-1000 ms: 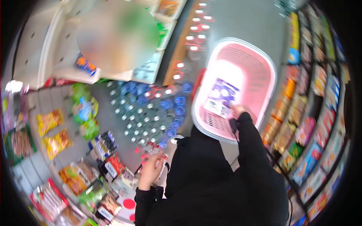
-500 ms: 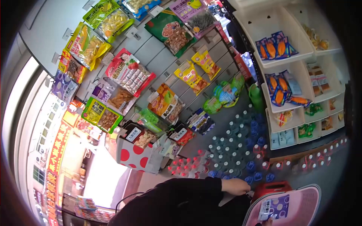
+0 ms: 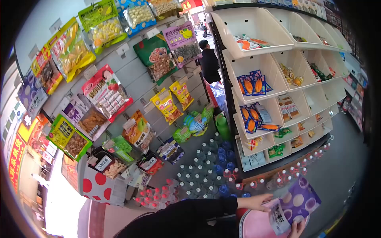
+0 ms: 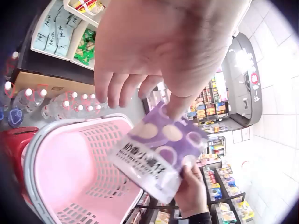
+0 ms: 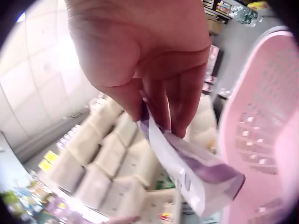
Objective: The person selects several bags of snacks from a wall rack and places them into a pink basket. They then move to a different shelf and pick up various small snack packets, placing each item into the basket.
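Holding a purple snack bag point(image 3: 293, 205) over the pink basket point(image 3: 254, 226), both hands pinch it: the left hand point(image 3: 260, 201) at one edge, the right hand point(image 3: 297, 229) at the other. The bag looks out of the basket, maybe being checked, with bottles point(image 3: 202, 174) nearby.

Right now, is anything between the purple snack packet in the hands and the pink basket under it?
Nothing visible. The purple packet is pinched by the left hand at its top and the right hand at its lower edge, just above and beside the pink basket. The part of the basket's inside that shows is bare.
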Demonstrator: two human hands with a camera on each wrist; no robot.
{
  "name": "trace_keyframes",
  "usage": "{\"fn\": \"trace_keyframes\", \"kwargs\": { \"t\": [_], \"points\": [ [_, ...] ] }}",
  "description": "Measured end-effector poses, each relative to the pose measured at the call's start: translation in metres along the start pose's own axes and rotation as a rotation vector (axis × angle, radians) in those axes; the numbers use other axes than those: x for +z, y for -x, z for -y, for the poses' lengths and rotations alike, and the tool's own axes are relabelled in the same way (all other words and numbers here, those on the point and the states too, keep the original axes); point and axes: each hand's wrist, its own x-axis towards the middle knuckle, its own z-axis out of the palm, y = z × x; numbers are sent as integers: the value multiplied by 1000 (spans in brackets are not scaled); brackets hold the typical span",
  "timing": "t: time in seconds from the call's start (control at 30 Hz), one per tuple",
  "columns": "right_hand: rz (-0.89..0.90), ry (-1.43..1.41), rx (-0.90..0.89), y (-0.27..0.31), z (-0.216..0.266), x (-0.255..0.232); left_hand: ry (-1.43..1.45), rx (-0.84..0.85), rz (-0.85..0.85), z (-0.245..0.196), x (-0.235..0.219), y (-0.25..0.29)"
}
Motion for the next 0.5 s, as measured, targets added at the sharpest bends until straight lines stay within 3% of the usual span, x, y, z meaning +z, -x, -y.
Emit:
{"fn": "trace_keyframes", "kwargs": {
  "t": [0.03,0.07,0.1,0.13,0.17,0.23,0.27,0.3,0.4,0.47,0.5],
  "points": [
    [28,-98,-100,0,-2,10,150,12,-17,-6,-2,4],
    [127,-194,-127,-11,-32,9,333,103,122,-28,-8,10],
    [230,-294,-150,-16,-40,21,275,23,58,-73,-20,38],
    [242,-358,-165,-17,-49,30,175,1,-46,-86,-29,55],
    [258,-423,-179,-13,-33,56,227,105,-54,-81,-41,68],
    [306,-371,-275,-3,-6,107,395,90,-100,-92,-61,113],
    [390,-432,-200,3,5,127,425,125,-178,-108,-66,139],
    [479,-494,-123,9,11,146,378,67,-208,-84,-77,157],
    [676,-532,-46,18,8,209,356,113,-383,-84,-88,232],
    [834,-507,-18,33,17,251,421,-31,-577,-82,-94,281],
    [908,-467,-14,41,20,272,416,-21,-606,-79,-96,306]
  ]
}}
